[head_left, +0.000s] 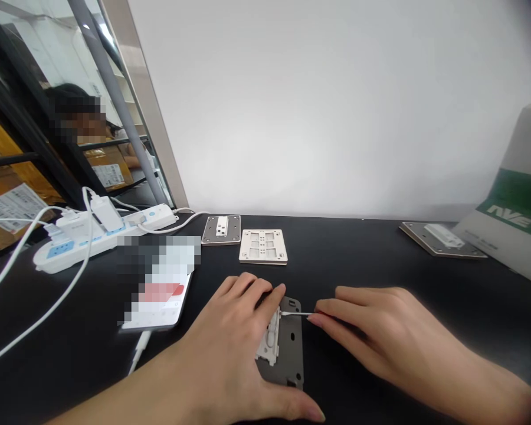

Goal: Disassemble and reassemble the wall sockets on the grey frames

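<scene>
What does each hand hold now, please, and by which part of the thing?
The right hand pinches a thin white stick by its right end, between the fingertips. The left hand grips nothing; it rests on a grey plate, over the plate's upper left part.

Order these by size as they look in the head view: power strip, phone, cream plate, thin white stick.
Power strip, largest.
Phone and cream plate: unsure, the phone is nearer the camera.
Thin white stick, smallest.
</scene>
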Motion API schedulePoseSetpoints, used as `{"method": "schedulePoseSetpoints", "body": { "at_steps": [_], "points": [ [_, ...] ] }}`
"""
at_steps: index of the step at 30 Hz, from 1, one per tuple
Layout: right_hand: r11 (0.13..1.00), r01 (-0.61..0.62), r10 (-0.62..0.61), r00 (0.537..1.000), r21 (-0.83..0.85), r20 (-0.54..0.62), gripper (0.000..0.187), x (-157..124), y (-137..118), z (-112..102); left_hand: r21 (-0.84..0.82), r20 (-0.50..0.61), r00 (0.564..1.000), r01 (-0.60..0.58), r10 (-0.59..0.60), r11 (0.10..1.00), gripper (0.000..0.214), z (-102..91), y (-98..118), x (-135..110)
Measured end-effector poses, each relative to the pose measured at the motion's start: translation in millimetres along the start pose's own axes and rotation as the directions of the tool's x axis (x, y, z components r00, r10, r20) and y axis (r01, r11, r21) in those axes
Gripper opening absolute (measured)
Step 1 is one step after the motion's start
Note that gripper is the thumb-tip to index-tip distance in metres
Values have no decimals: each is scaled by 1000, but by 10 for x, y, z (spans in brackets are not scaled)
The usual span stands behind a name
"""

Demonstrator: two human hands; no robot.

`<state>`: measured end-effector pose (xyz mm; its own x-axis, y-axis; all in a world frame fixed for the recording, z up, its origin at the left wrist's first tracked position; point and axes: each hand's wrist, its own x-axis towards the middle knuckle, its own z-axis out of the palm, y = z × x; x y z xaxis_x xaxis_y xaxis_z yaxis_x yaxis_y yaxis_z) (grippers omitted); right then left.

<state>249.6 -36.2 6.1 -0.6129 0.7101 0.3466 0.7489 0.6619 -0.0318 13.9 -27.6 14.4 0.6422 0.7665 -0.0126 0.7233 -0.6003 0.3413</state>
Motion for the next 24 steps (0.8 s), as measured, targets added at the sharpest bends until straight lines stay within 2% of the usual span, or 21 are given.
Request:
{"method": "schedulePoseSetpoints", "body": {
  "at_steps": [6,12,18,24],
  "points": [
    [998,22,-20,999,-65,40,28,71,-15,-130,-31,-27,1000,3,-4,1000,108,10,9,7],
    [983,111,-110,994,-146,15,37,193,-52,-247,-12,37,997,66,-65,998,108,17,38,15],
    [989,92,-87,995,-112,45,33,218,-11,-261,-5,52,996,78,-77,997,107,16,66,30],
    [970,150,-136,987,-191,83,28,283,-22,-271,29,46,995,89,-91,996,106,34,71,35]
  ]
}}
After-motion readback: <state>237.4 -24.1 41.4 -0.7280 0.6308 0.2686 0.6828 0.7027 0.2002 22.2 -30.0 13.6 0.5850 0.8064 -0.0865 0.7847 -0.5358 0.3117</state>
